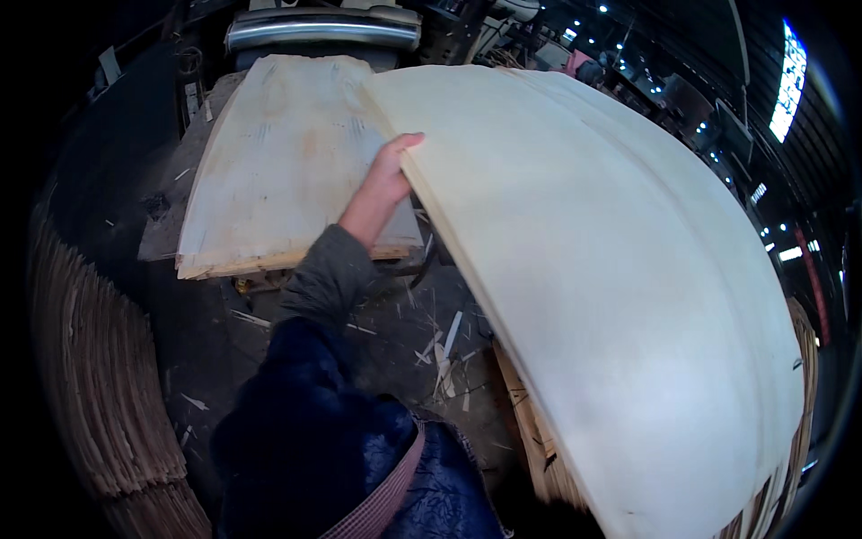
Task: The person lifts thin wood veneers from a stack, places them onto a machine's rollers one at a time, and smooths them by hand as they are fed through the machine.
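My left hand [392,173] grips the near-left edge of a large pale bundle of wood veneer sheets [620,260]. Its thumb lies over the top face, while the other fingers are hidden underneath. Several thin layers show along that edge. The sheets are raised and slanted, spreading across the right half of the view, with the lower end close to my body. To the left, a stack of veneer [292,162] lies flat on a low support, and the held sheets overlap its far right corner. My right hand does not show.
A shiny metal roller [323,31] lies across the far end. Tall veneer stacks stand at the left [99,386], and another veneer stack [532,418] shows below the held sheets. Wood scraps [446,355] litter the dark floor. Machinery and lights are in the right background.
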`<control>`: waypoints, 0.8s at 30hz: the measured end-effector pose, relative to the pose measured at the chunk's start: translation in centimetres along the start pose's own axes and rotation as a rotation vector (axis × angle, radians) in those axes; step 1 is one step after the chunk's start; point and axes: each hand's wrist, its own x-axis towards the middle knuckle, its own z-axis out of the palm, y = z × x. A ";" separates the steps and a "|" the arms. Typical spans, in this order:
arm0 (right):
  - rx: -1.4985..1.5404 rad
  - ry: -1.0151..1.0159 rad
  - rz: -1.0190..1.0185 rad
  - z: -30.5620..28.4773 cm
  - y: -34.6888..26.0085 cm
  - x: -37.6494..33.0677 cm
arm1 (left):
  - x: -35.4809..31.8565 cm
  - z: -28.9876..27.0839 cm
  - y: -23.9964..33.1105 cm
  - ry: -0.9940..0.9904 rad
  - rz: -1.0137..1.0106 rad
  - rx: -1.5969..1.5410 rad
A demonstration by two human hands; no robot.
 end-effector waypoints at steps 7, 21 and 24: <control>-0.380 -0.240 -0.142 28.3 6.1 -16.0 | -1.7 -12.5 19.9 0.160 0.161 0.254; -0.813 -0.932 0.175 59.7 16.4 -40.6 | -32.0 -27.2 11.5 0.956 0.433 1.552; -0.819 -1.135 0.362 58.0 17.5 -38.2 | -36.8 -22.6 6.1 0.662 -0.163 0.588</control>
